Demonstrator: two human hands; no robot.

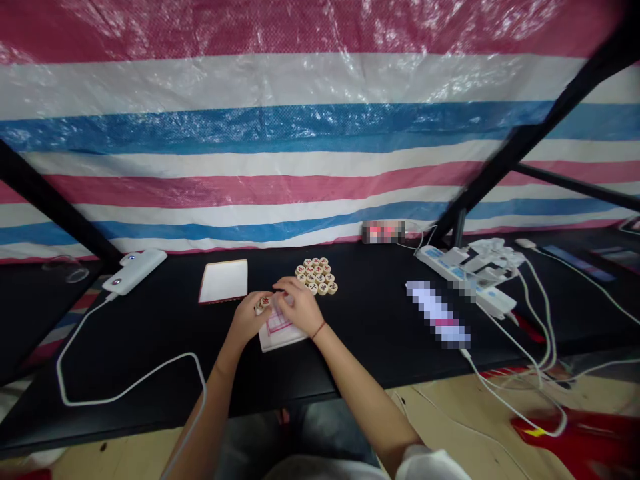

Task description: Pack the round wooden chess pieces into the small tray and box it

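Observation:
My left hand [251, 318] is closed round a few round game pieces [264, 303] with red and dark characters, over the left side of a white box [285, 337] with a pink grid inside. Over the back right of that box is my right hand [299, 305], its fingers bent and pointing toward the left hand; whether it holds anything is hidden. Just behind it, a cluster of cream round pieces [316, 275] lies face up in rows on the black table [280, 378]. To the left lies a white open lid [224, 281] with a red edge.
A white power bank [135, 272] with a cable looping across the table is at the left. At the right are a blurred phone-like object [438, 314] and a power strip [465, 281] with tangled cords. A striped sheet [280, 193] hangs behind.

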